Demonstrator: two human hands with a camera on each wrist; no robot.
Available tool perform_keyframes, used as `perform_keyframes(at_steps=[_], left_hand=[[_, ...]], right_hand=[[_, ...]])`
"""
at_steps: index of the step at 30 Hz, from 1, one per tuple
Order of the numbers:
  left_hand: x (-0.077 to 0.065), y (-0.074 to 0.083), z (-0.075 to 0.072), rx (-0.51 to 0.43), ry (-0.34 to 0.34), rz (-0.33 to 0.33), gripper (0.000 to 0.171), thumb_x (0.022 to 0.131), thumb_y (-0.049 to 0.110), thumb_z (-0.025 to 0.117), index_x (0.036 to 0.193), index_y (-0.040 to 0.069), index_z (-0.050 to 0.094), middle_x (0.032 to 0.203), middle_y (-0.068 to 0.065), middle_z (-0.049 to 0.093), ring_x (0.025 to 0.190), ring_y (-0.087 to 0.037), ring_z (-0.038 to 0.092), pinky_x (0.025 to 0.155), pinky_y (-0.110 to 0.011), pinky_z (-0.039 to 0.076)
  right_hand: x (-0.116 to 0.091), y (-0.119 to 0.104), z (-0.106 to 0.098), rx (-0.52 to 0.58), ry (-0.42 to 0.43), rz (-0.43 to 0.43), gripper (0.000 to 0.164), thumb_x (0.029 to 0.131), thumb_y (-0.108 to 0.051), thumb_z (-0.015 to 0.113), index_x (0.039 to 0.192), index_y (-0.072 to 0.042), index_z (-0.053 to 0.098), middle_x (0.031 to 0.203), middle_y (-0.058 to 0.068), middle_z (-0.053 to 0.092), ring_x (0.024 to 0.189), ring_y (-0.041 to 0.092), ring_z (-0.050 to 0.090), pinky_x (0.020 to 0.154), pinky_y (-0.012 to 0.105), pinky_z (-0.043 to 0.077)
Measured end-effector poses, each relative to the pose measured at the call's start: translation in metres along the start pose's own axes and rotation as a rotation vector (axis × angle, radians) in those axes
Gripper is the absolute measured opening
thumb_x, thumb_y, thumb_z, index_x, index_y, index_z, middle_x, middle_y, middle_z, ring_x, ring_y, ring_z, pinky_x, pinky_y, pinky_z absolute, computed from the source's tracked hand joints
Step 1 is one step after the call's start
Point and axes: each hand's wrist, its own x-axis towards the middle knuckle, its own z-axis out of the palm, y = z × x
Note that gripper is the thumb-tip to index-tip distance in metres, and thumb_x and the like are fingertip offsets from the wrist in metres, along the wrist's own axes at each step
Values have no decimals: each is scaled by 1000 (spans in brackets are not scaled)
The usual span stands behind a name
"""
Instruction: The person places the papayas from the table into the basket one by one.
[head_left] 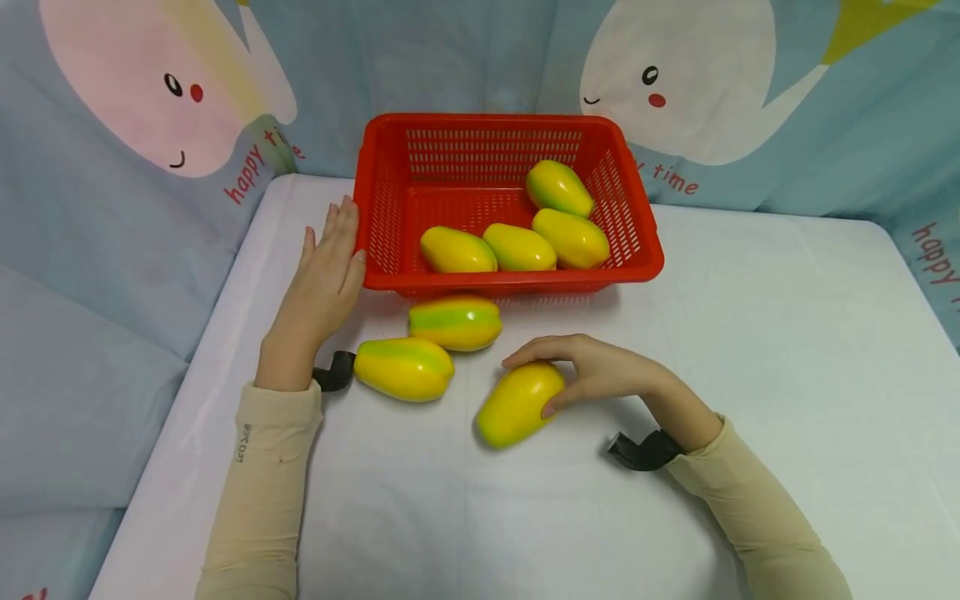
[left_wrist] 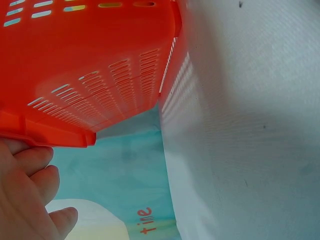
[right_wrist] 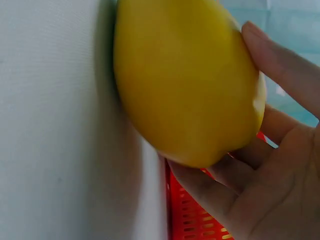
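The right hand (head_left: 602, 367) pinches a yellow-green oval fruit (head_left: 519, 407) between thumb and fingers, nearer than the red plastic basket (head_left: 495, 282); the left hand's (head_left: 321, 279) straight fingers touch its left side. Seemingly grasping; lifting needs firmness.

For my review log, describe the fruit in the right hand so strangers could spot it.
In front of the red basket, find the right hand. Its fingers hold the yellow fruit; unlike its two neighbours, it is green-tipped, not streaked.
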Motion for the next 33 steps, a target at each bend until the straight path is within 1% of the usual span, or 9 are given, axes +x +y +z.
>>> perform_keyframes(at_steps=[4,13,19,25,33], left_hand=[[0,0,0,-1,3,1,60,100,29,30,152,11,6,158,-2,6,144,-16,0,114,-44,-4],[1,1,0,2,1,1,60,100,29,29,152,10,6,158,-3,6,144,-17,0,114,-48,-1],[1,0,0,-3,-1,0,60,100,29,29,152,10,6,157,-3,6,144,-17,0,114,-47,-2],[1,0,0,-2,0,2,60,100,30,29,152,10,6,158,-3,6,144,-16,0,114,-48,-1],[0,1,-1,-7,-3,2,60,100,29,29,152,9,7,157,-3,6,144,-17,0,114,-45,-4]], right_hand=[[1,2,2,-13,-47,-32,60,79,-23,77,132,-7,53,132,0,54,124,14,46,107,35,33],[2,4,5,-76,-104,-22,67,77,-26,79,135,-12,51,134,-6,51,124,12,44,106,35,33],[2,3,6,-89,-101,-22,66,76,-26,79,135,-13,51,133,-6,51,122,12,45,104,36,34],[2,0,6,-91,-95,-25,65,76,-23,79,134,-11,51,132,-5,52,121,12,47,104,36,35],[1,1,4,-111,-65,-64,64,77,-23,79,134,-10,51,132,-4,53,121,13,47,104,35,35]])
